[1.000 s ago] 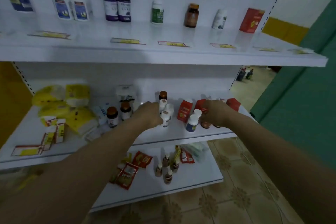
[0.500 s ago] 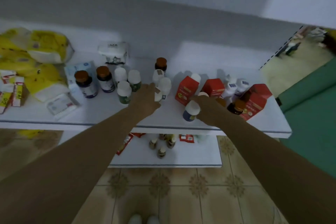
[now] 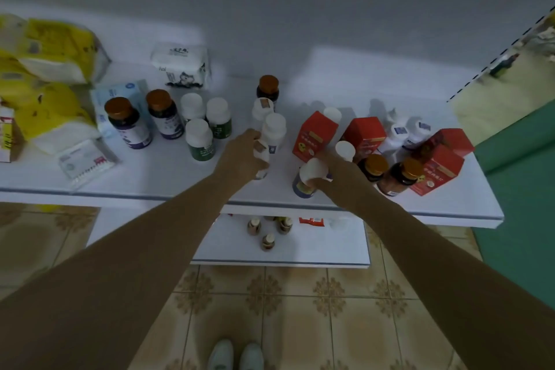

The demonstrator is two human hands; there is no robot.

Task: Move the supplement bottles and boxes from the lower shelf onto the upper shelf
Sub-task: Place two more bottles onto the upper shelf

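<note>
- Head view: the left hand [image 3: 243, 156] reaches over the shelf [image 3: 120, 189], its fingers curled round a small white bottle [image 3: 260, 149] near the middle of the board.
- Just behind that bottle stand two more white bottles [image 3: 273, 129] and a brown-capped one [image 3: 268, 87].
- The right hand [image 3: 338, 174] grips a blue-label bottle [image 3: 309, 179] by its white cap, near the shelf's front edge; whether the bottle is lifted cannot be told.
- Red boxes [image 3: 315, 135] stand behind and to the right of this hand, and two amber bottles [image 3: 401, 176] stand just beside it.
- To the left are green-label bottles [image 3: 199, 138] and purple-label bottles [image 3: 127, 123].
- At the far left lie yellow tissue packs [image 3: 45, 48].
- A lower board [image 3: 315, 252] carries small bottles [image 3: 268, 241] above the tiled floor [image 3: 300, 309].
</note>
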